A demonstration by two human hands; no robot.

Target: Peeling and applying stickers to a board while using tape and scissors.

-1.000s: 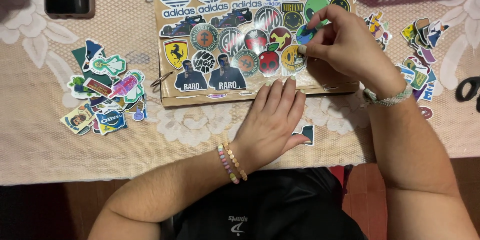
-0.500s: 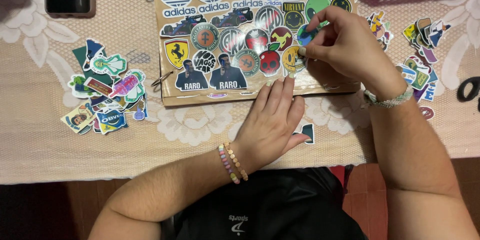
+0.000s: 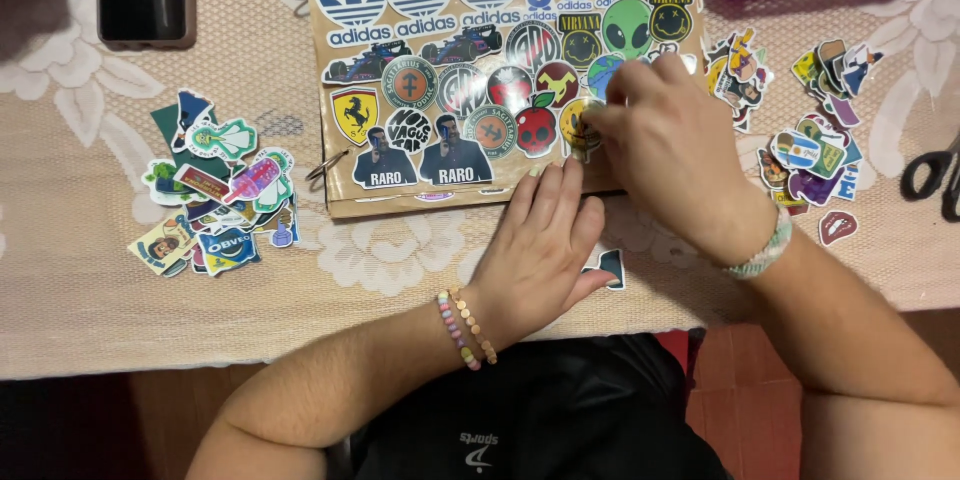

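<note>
i'm watching the right hand (image 3: 672,145) pressing its fingertips down near the right edge of the brown sticker board (image 3: 345,202), just where a round blue sticker (image 3: 603,73) and a round yellow one (image 3: 577,127) are showing beside the knuckles. the fingers are curled and bunched together; i cannot tell whether they are pinching a sticker or only rubbing one flat, since the hand is covering the spot. the left hand (image 3: 540,245) is lying flat and open, fingers straight, its tips resting on the lower edge of the board and its palm on the lace-covered table (image 3: 380,260), holding nothing. a small dark sticker scrap (image 3: 610,266) is peeking out just beside its thumb.

i'm judging this as the sticking-down step: a piece is being seated on the board while the other hand is steadying it. the next move, as i read it, is calling for a firm smoothing press and then a reach to a loose pile, either the near one on the right (image 3: 805,155) or the one well apart on the left (image 3: 215,190).
</note>
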